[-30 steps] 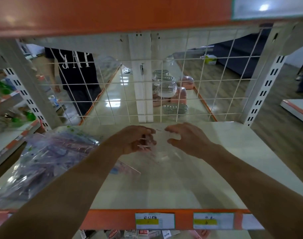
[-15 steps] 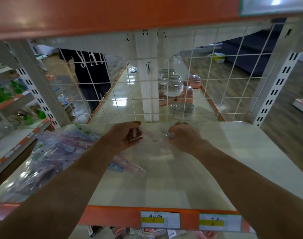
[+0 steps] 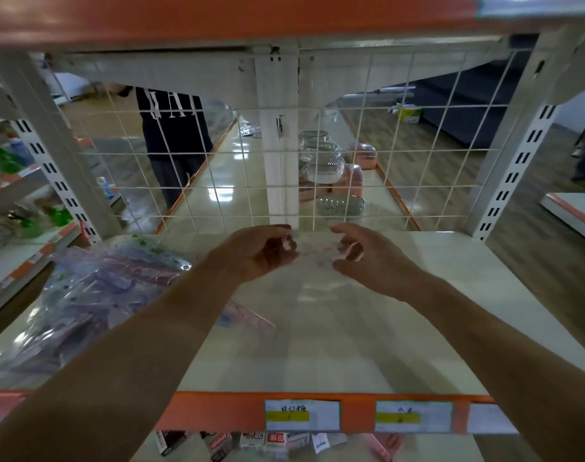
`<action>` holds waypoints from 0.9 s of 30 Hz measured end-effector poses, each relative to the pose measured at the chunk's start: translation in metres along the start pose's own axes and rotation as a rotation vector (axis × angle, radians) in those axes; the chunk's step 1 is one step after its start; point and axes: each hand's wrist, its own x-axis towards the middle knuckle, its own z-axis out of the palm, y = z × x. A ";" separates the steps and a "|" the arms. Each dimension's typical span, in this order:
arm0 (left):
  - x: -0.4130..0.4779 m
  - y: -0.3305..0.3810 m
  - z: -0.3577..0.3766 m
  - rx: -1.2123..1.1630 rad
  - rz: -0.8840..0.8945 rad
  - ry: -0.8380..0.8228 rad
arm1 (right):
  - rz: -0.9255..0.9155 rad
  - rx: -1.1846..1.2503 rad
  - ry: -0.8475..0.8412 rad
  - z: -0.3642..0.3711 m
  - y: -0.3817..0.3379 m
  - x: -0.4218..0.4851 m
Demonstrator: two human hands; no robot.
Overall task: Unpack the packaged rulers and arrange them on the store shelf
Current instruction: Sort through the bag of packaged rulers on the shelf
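Note:
Both hands reach to the back of a cream shelf (image 3: 367,345), close to the white wire grid. Between them is a clear plastic ruler package (image 3: 312,253) with faint pink print. My left hand (image 3: 261,250) pinches its left end with curled fingers. My right hand (image 3: 364,258) holds its right end, fingers bent around the edge. A big heap of clear bagged rulers (image 3: 94,295) in purple and green print lies on the shelf's left side. A pink ruler (image 3: 248,316) lies flat just under my left forearm, partly hidden by it.
A white wire grid (image 3: 417,168) closes the shelf's back, with a white post (image 3: 278,155) at its middle. Behind it stands a person in dark clothes (image 3: 174,138) and stacked containers (image 3: 327,168). An orange front rail (image 3: 351,411) carries price labels. An orange shelf hangs overhead.
Both hands have moved farther back toward the wire grid with the clear package between them. The view has shifted slightly closer and lower.

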 end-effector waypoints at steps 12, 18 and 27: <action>-0.005 -0.027 -0.003 0.340 0.015 0.161 | 0.463 0.449 -0.174 -0.015 0.016 -0.038; -0.013 -0.033 0.002 0.599 0.189 0.189 | 0.468 0.241 -0.294 -0.014 0.006 -0.042; -0.014 -0.047 -0.005 1.323 0.513 0.179 | 0.124 -0.404 -0.268 0.007 -0.012 -0.048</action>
